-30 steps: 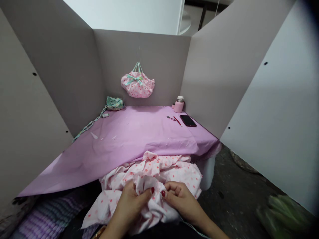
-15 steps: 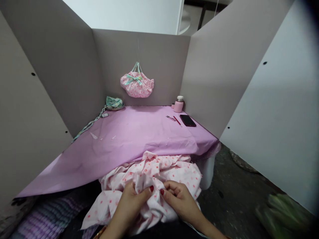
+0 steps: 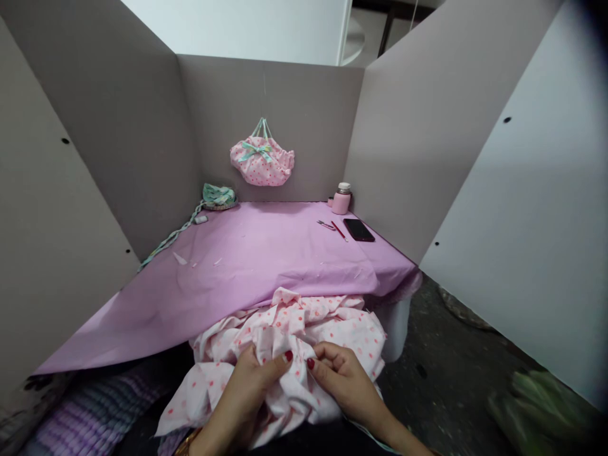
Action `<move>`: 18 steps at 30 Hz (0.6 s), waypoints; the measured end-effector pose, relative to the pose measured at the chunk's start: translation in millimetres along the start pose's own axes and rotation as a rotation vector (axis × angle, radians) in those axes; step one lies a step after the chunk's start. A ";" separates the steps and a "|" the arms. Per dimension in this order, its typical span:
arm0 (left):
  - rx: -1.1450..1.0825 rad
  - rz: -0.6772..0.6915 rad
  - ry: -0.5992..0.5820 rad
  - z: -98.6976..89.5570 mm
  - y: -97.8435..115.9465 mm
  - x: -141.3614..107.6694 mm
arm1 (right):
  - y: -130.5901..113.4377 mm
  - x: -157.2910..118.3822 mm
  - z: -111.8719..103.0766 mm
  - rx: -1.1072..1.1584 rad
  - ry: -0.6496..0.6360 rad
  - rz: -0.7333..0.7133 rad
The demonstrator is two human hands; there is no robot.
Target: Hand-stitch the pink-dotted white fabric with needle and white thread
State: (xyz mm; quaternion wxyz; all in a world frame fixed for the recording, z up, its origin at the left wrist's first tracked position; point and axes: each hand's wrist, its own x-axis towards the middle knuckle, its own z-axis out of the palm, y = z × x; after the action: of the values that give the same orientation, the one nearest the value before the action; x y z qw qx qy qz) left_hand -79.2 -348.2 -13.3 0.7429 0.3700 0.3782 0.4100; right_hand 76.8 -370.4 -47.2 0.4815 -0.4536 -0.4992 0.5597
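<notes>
A bunched white-pink cloth with red dots (image 3: 351,332) lies over the lap, against the front edge of the pink-covered table. My left hand (image 3: 254,380) is closed on a gathered fold of it, thumb on top. Just to the right, my right hand (image 3: 339,377) pinches the same cloth between thumb and curled fingers. The two thumbs, with red nails, are a short distance apart, pointing toward each other. The fingertips under the folds are hidden.
Pink cloth covers the table (image 3: 256,240). A dotted pouch with a green bow (image 3: 263,161) hangs at the back panel. Green fabric (image 3: 218,195) lies back left. At the right are a pink bottle (image 3: 341,199), small snips (image 3: 326,225), a red pencil (image 3: 339,231) and a phone (image 3: 359,230).
The right thumb has shifted very slightly right, widening the gap between the thumbs a little. Both hands keep their hold on the cloth.
</notes>
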 end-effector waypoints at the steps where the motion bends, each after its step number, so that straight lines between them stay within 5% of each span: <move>1: -0.014 -0.005 -0.007 0.6 0.7 -0.1 | -0.4 -0.1 -0.2 0.015 -0.006 0.007; 18: -0.107 -0.063 -0.030 -0.5 3.1 1.5 | 4.4 3.2 -4.3 0.159 -0.042 0.045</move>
State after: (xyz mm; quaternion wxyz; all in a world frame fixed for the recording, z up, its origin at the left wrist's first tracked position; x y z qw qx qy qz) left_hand -80.1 -345.5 -11.3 0.7797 0.3237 0.3560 0.4006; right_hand 80.3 -366.9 -52.0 0.4927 -0.4131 -0.4531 0.6175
